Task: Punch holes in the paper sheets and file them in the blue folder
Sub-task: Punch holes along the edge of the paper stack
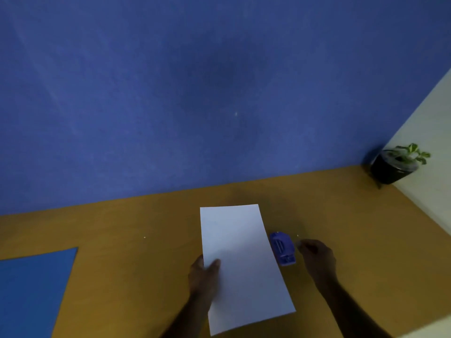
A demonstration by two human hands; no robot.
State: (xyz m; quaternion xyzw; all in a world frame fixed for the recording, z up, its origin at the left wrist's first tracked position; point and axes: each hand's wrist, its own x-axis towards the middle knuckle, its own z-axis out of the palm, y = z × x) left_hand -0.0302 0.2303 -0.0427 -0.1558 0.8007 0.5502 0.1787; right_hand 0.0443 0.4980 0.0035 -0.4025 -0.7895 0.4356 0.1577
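My left hand [203,274] holds the white rectangular paper sheet [241,262] at its left edge, thumb on top and fingers underneath. My right hand [316,258] sits just right of the small blue plastic hole punch [283,248], fingers loosely curled with the tips pinched together near the punch; the picture is too dim and blurred for me to tell whether they hold anything. The sheet's long axis runs away from me toward the blue wall [195,93], leaning slightly left at its far end, and its right edge meets the punch about midway along. The sheet looks plain and flat, with no print that I can read. The punch lies with its long axis roughly parallel to the sheet; any marking on it is too blurred to read. Left of the sheet, well apart, a flat blue folder [34,289] lies on the brown wooden table [146,264]. Far right of the sheet, in the corner, stands a small green plant in a black pot [395,167].
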